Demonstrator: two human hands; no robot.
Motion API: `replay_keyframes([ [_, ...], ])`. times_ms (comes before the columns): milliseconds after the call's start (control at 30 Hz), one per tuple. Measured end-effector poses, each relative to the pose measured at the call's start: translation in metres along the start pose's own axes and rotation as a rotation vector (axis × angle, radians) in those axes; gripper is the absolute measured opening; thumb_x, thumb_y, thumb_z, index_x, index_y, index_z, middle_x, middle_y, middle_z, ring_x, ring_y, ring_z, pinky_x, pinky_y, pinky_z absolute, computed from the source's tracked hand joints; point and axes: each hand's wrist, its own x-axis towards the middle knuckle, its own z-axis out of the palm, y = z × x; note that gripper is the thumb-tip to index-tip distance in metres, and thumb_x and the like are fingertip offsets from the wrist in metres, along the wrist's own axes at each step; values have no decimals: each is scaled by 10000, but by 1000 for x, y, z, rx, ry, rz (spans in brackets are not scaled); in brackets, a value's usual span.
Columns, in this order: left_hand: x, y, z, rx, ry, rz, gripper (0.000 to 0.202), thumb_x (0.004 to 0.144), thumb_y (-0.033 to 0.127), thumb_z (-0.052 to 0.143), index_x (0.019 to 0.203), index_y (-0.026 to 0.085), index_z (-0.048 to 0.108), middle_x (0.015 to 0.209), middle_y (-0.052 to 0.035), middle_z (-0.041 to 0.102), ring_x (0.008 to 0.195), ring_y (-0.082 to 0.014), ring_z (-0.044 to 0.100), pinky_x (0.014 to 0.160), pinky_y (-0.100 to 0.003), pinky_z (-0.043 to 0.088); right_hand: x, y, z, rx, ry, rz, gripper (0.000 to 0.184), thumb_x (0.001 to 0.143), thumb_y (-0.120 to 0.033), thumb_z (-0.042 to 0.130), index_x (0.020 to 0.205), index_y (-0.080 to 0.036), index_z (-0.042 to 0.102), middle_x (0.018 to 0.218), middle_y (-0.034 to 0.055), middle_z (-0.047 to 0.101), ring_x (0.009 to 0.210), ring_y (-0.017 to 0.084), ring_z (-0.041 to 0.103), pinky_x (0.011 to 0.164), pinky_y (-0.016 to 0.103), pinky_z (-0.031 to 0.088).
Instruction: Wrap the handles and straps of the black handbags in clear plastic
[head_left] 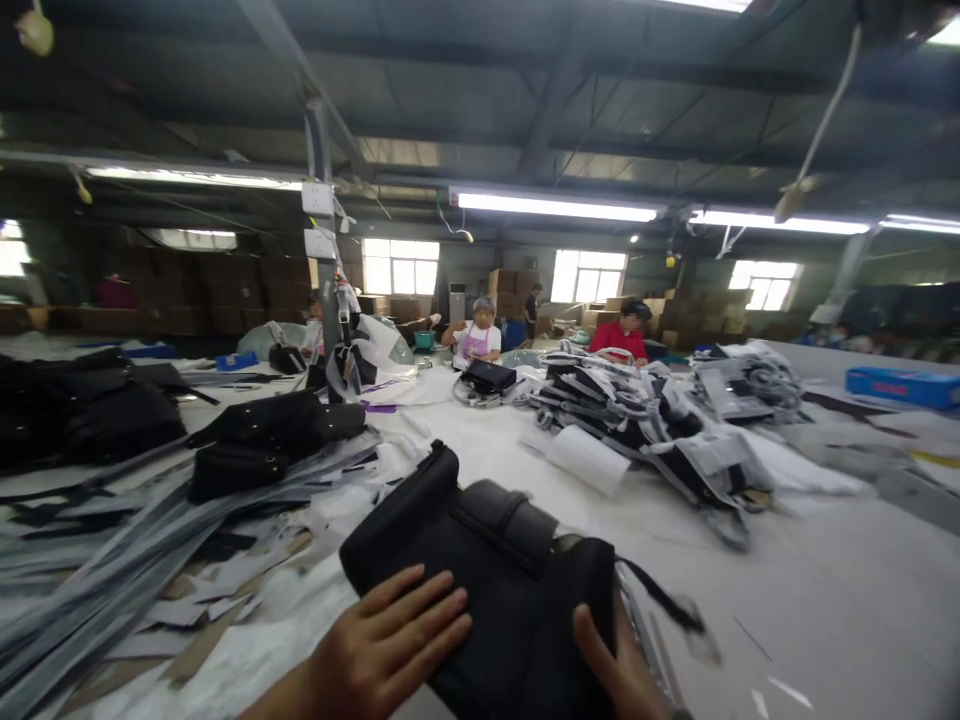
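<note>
A black handbag is tilted in front of me above the white table, its flap or pocket side towards the top. My left hand lies flat against its front face, fingers stretched out. At the bag's lower right edge my right hand grips it, thumb on the front and the other fingers largely hidden behind. A thin black strap trails off from the bag's right side, its end blurred.
Black bags lie at left, above long grey strips and scraps. A pile of wrapped black-and-white pieces lies beyond, right of centre. A blue box stands far right. Two people work across the table; a post rises left.
</note>
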Motion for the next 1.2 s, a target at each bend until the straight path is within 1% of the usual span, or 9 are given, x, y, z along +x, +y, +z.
replay_keyframes([
  [100,-14,27,18,-47,6,-34,433,1026,130,305,1424,217,454,1314,-27,644,1326,-191,487,1176,-388,303,-20,-5,-19,-111,74,92,826,724,-630,700,1386,-180,496,1304,145,626,1275,356,516,1070,481,403],
  [267,-14,61,45,-100,15,-296,545,977,97,398,1495,248,325,1407,-81,559,1330,-253,479,1108,-449,406,-41,-18,-24,-238,176,92,811,735,-605,683,1370,-134,500,1322,144,611,1275,361,510,1126,481,330],
  [400,1,113,57,-285,102,-512,774,933,98,473,1542,346,63,1456,-102,501,1358,-271,437,1079,-471,436,-59,-26,-5,-249,169,-28,775,796,-554,643,1416,-138,439,1370,133,575,1295,325,500,1110,416,375],
  [533,-4,141,55,-512,183,-689,845,906,109,530,1542,358,32,1523,-113,405,1369,-270,424,1075,-440,450,-87,-17,27,-172,-57,-106,695,825,-463,648,1429,-191,439,1343,105,603,1294,289,509,1037,354,467],
  [733,-49,129,33,-718,357,-1231,768,715,366,741,1418,310,436,1516,-52,436,1278,-313,535,1032,-392,490,-103,23,42,-83,-504,-80,289,784,-284,631,1036,-218,755,1032,78,759,1014,287,696,903,369,554],
  [833,-67,116,23,-754,418,-1421,628,726,462,701,1311,288,553,1342,-30,630,1173,-288,628,978,-355,533,-89,39,30,-204,-426,-112,253,783,-204,552,863,-237,789,978,67,773,983,281,704,897,379,550],
  [1000,-87,89,10,-949,359,-1458,435,692,481,759,1052,241,712,1013,-36,787,974,-309,724,864,-357,599,-40,33,17,-336,-105,-208,364,868,-329,540,1199,-229,652,1323,83,620,1240,291,555,1046,451,453],
  [1100,-97,70,8,-1017,265,-1326,311,732,473,739,935,238,750,977,-49,792,940,-314,733,846,-363,603,-11,21,17,-371,-100,-245,601,851,-409,600,1406,-233,455,1484,85,457,1361,296,419,1109,482,379],
  [1200,-102,46,11,-1022,149,-1206,320,753,463,720,976,236,744,1008,-72,785,952,-314,730,852,-370,598,5,11,12,-396,-177,-161,587,850,-419,603,1390,-234,469,1332,88,613,1264,298,533,1094,499,385],
])
